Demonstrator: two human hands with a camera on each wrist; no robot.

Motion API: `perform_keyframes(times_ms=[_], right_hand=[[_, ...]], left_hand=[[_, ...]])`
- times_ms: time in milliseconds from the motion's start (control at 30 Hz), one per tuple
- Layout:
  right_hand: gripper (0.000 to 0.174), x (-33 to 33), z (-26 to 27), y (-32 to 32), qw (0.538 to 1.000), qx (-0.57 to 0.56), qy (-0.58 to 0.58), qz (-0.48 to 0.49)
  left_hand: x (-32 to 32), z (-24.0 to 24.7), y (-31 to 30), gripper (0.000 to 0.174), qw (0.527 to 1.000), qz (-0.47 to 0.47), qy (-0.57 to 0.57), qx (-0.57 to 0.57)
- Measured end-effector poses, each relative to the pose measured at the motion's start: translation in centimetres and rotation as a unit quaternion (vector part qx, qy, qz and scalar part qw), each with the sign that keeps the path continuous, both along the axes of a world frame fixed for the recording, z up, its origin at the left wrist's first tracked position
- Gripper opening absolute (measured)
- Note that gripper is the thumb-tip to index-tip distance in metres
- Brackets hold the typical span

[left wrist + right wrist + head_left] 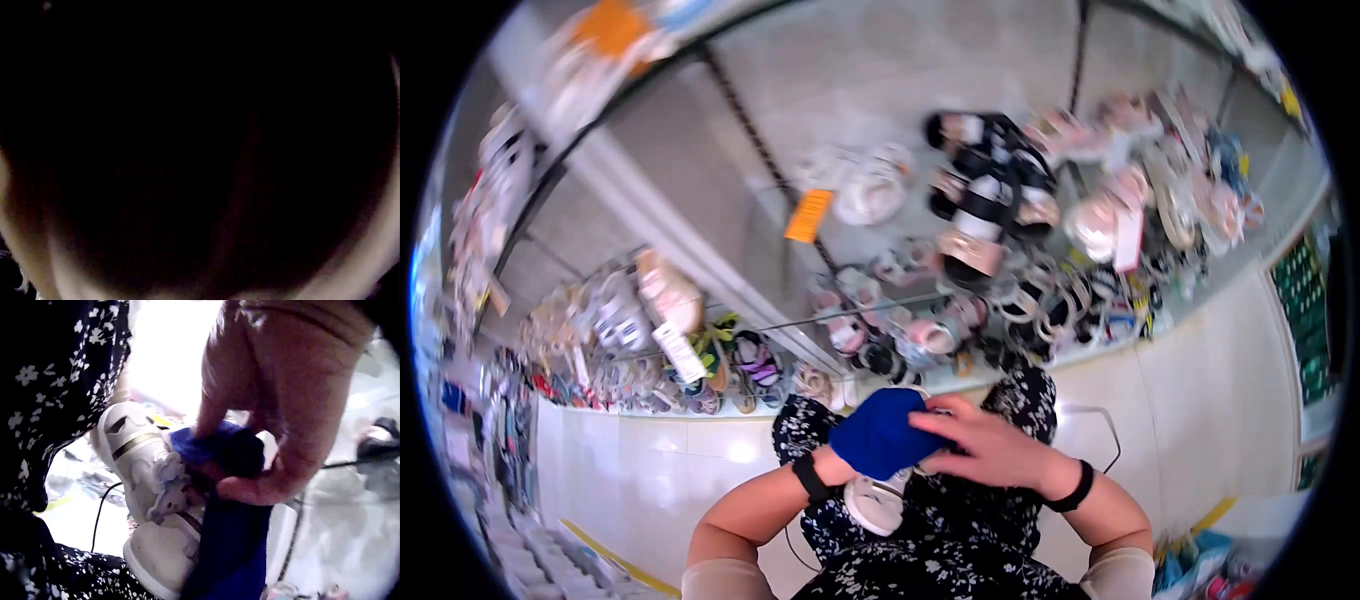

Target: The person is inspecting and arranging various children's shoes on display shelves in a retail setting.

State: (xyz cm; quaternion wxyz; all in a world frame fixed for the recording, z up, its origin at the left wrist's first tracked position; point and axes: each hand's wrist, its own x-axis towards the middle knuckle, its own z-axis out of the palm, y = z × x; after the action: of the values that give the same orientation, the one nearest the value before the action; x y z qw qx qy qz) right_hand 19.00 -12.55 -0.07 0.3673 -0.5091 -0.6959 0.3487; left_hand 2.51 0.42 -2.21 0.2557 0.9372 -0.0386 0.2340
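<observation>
A blue cloth (880, 435) covers most of my left hand (832, 466), leaving only the part by the black wristband bare. My right hand (990, 446) reaches in from the other side and pinches the cloth (234, 544) between thumb and fingers. Under the cloth is a pair of white children's shoes (874, 505) above my lap. One shoe (140, 447) shows a gold strap and a pale ornament in the right wrist view. The left fingers are hidden, so I cannot tell how they hold the shoes. The left wrist view is almost black.
Glass shelves (880, 60) in front carry many small shoes, among them black-and-pink slides (985, 195) and white sandals (870, 195). An orange tag (808, 216) hangs at a shelf edge. Pale tiled floor (1200, 380) lies below. My legs wear black flowered fabric (960, 530).
</observation>
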Motion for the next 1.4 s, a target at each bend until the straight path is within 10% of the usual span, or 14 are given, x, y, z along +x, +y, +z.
perform_keyframes(times_ms=[67, 133, 200, 267, 300, 400, 467, 600, 767, 1267, 1400], right_hand=[[0.051, -3.2, 1.5, 3.0, 0.999, 0.005, -0.046, 0.019], [0.038, -4.6, 2.3, 6.0, 0.998, 0.018, -0.055, 0.035], [0.033, -5.6, 4.8, 9.1, 0.996, 0.052, -0.06, 0.044], [0.03, -6.6, 9.1, 12.6, 0.999, 0.038, 0.008, -0.03], [0.029, -7.3, 12.2, 14.2, 0.996, -0.005, 0.045, -0.078], [0.03, -8.6, 16.8, 21.6, 0.976, 0.024, 0.06, -0.21], [0.038, -7.2, 14.1, 28.8, 0.948, 0.23, -0.058, -0.213], [0.063, -8.1, 8.8, 35.2, 0.847, 0.007, -0.512, -0.143], [0.065, -9.3, 5.7, 41.3, 0.852, -0.084, -0.511, -0.077], [0.054, -9.4, 7.7, 19.9, 0.901, 0.136, -0.41, 0.037], [0.063, -5.8, 6.5, 14.8, 0.846, 0.155, -0.508, -0.055]], left_hand=[[-3.3, -0.2, 0.9, 0.014, 0.998, 0.046, -0.047, 0.023], [-5.8, 1.5, 1.5, 0.022, 0.958, 0.154, 0.077, -0.231], [-8.4, 2.6, 2.7, 0.034, 0.984, 0.161, -0.01, -0.077], [-11.6, 3.3, 2.3, 0.04, 0.946, 0.256, -0.027, -0.196], [-13.2, 4.3, 2.9, 0.045, 0.883, 0.292, 0.193, -0.312], [-16.1, 1.3, 3.1, 0.041, 0.88, 0.285, 0.09, -0.37], [-16.8, -0.4, 3.1, 0.036, 0.864, 0.274, 0.066, -0.416], [-17.7, -2.9, 3.5, 0.031, 0.83, 0.26, 0.016, -0.494], [-18.8, -2.6, 4.8, 0.03, 0.802, 0.261, 0.034, -0.537], [-15.2, -2.4, 5.6, 0.019, 0.78, 0.197, -0.026, -0.594], [-15.2, -2.5, 4.8, 0.024, 0.78, 0.209, -0.003, -0.59]])
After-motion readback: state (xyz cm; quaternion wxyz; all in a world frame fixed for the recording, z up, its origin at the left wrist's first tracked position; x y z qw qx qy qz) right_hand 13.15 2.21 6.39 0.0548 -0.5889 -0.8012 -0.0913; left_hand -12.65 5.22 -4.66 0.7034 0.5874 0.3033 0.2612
